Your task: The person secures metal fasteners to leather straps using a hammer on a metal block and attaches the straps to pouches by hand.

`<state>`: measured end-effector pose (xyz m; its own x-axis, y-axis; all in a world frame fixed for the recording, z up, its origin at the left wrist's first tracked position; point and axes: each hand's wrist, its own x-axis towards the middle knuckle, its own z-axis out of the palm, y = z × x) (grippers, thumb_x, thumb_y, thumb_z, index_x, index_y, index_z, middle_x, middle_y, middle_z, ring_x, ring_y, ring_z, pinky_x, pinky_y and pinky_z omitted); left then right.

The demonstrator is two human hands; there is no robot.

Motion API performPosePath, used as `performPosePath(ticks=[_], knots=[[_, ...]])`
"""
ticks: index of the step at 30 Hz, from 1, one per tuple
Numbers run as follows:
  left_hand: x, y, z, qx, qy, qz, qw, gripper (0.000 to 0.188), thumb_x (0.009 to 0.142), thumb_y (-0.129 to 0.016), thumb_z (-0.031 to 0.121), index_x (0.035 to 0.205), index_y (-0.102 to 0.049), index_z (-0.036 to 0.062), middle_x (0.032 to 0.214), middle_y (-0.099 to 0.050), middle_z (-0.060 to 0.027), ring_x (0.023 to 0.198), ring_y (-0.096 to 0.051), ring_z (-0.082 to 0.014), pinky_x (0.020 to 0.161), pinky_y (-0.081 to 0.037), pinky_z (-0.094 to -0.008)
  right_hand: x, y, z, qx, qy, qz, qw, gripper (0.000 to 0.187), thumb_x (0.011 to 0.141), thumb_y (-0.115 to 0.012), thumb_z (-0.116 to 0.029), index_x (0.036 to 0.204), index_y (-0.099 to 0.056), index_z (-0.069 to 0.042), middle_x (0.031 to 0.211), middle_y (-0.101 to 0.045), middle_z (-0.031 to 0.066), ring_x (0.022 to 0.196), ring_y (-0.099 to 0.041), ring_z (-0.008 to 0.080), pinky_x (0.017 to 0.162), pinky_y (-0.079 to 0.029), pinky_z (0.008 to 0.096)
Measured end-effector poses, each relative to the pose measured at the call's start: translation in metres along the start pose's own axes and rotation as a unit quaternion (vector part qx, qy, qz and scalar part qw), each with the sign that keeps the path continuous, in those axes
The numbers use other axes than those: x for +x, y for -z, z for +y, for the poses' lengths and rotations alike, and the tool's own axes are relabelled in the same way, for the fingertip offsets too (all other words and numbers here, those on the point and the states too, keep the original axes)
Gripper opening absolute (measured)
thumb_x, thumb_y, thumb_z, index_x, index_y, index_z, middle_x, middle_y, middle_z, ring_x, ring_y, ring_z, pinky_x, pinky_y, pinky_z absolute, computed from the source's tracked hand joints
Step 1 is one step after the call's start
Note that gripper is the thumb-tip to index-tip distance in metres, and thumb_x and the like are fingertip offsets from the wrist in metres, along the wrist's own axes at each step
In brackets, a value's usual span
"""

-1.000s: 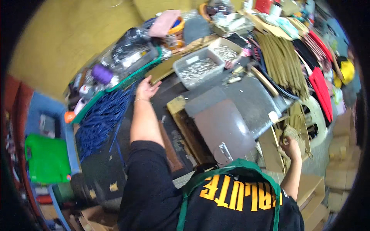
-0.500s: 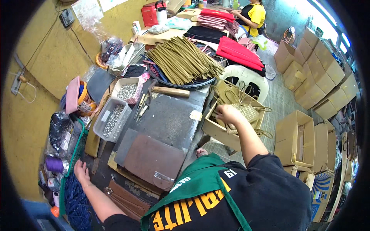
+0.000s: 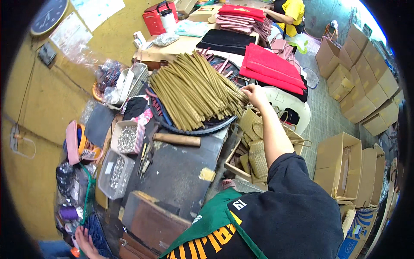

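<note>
At the right end of a large pile of olive-brown straps (image 3: pixel 198 93), my right hand (image 3: pixel 255 95) has its fingers closed on a strap end; its fingertips are partly hidden. The pile lies on a round dark tray (image 3: pixel 209 130). Below my right forearm stands a cardboard box (image 3: pixel 238 172) of woven olive bags (image 3: pixel 258 156) with looped handles. My left hand (image 3: pixel 85 242), empty with fingers apart, is low at the left beside a green basket (image 3: pixel 89 190) and dark blue strands (image 3: pixel 97 231).
On the dark worktable (image 3: pixel 181 159) lie a wooden-handled hammer (image 3: pixel 177 139), brown sheets (image 3: pixel 153 226) and tubs of small metal parts (image 3: pixel 116 172). A white chair (image 3: pixel 304 110) stands behind the bag box. Red fabric (image 3: pixel 274 69) lies beyond. Cartons (image 3: pixel 336 166) line the right; a co-worker (image 3: pixel 293 17) sits far back.
My right hand has moved up from the bag box to the strap pile. My left hand has moved down and left toward the basket. The view has shifted.
</note>
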<state>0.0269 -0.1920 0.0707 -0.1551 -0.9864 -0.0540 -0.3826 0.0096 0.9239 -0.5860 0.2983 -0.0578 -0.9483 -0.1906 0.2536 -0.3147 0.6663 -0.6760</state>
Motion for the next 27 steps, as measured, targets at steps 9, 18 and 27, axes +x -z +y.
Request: performPosePath(ticks=[9,18,27], knots=[[-0.061,-0.177,0.134,0.250,-0.180,-0.183,0.934,0.027,0.084,-0.046,0.024,0.103,-0.050,0.0042,0.099,-0.051,-0.0036,0.093,-0.048,-0.0138,0.078,-0.035,-0.0255,0.015,-0.038,-0.052,-0.137,-0.075,-0.161,0.974,0.081,0.064,-0.052,-0.061,0.118,-0.038,-0.002,0.112,-0.042,0.0182,0.107,-0.038,0.0309,0.085,-0.035,0.0438],[-0.192,-0.531,0.195,0.268,-0.650,-0.453,0.548,0.031,0.075,-0.053,0.023,0.105,-0.055,0.0144,0.123,-0.040,-0.0086,0.119,-0.028,-0.0321,0.093,-0.026,-0.0457,0.001,-0.040,-0.057,-0.115,-0.001,-0.157,0.981,0.073,0.067,-0.058,-0.044,0.115,-0.038,0.007,0.109,-0.042,0.0169,0.098,-0.042,0.0308,0.081,-0.039,0.0417],[-0.230,-0.634,0.126,0.381,-0.549,-0.405,0.624,0.035,0.081,-0.041,0.040,0.111,-0.049,0.0234,0.129,-0.030,0.0000,0.126,-0.008,-0.0261,0.089,-0.015,-0.0653,0.072,-0.012,0.041,-0.136,0.072,0.013,0.988,0.018,0.066,-0.060,-0.020,0.077,-0.061,-0.006,0.082,-0.054,0.0134,0.082,-0.050,0.0301,0.068,-0.045,0.0402]])
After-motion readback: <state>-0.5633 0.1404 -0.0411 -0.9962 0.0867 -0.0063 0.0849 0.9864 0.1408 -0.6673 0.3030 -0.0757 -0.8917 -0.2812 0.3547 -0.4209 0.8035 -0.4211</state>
